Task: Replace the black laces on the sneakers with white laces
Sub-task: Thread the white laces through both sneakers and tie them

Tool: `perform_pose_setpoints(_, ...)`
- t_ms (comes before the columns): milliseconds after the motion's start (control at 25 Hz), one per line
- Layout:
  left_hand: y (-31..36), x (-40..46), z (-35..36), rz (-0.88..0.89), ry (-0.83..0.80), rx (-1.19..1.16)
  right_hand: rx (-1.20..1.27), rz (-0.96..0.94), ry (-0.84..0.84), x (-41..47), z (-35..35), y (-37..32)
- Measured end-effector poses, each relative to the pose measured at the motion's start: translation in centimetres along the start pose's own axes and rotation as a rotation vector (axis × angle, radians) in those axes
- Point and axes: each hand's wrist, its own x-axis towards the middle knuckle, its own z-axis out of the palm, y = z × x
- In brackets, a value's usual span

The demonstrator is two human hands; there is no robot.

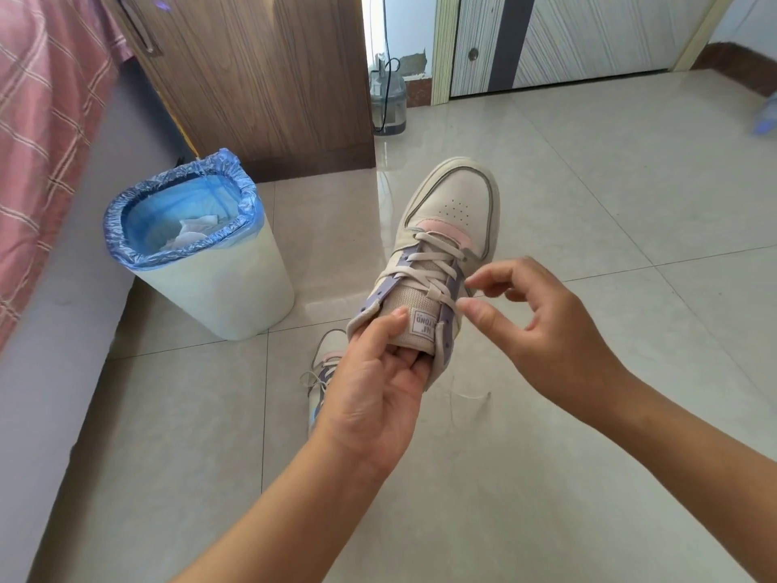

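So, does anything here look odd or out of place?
Only small things. The cream, pink and lilac sneaker held by the left hand has white lacing that stops short of the top eyelets. The second sneaker lies on the tiled floor with loose laces. No black lace shows.

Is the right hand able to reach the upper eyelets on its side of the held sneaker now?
Probably yes. The right hand hovers beside the sneaker, nothing lies between them, and the left hand grips only the tongue.
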Motion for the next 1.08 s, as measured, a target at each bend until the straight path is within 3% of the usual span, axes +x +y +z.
perform_pose_setpoints(240,-0.9,-0.9,0.0,0.147,0.017,0.050,0.026,0.061,-0.093,-0.3,1.0,-1.3)
perform_pose_setpoints(400,-0.9,-1.7,0.1,0.209,0.028,0.103,-0.554,-0.498,0.092,-0.3,0.0,-1.5)
perform_pose_setpoints(480,-0.7,-1.8,-0.1,0.208,0.017,0.106,-0.739,-0.677,0.208,-0.8,-0.2,-1.8)
perform_pose_setpoints(600,0.2,-1.8,-0.3,0.168,-0.025,0.113,-0.854,-0.762,0.296,-1.9,0.3,-1.8)
perform_pose_setpoints(720,1.4,-2.0,0.1,0.073,-0.056,0.048,-0.899,-0.776,0.206,-2.3,0.7,-0.6)
perform_pose_setpoints(840,2.3,-2.0,0.4,0.024,-0.055,-0.038,-0.692,-0.666,0.058,-2.8,0.3,-0.3)
perform_pose_setpoints(1000,1.8,-2.0,0.4,-0.118,-0.072,-0.114,-0.005,-0.074,0.009,-2.5,0.0,-2.4)
perform_pose_setpoints(1080,1.2,-1.8,0.6,-0.189,-0.050,-0.155,0.058,0.063,-0.034,-2.6,0.8,-2.1)
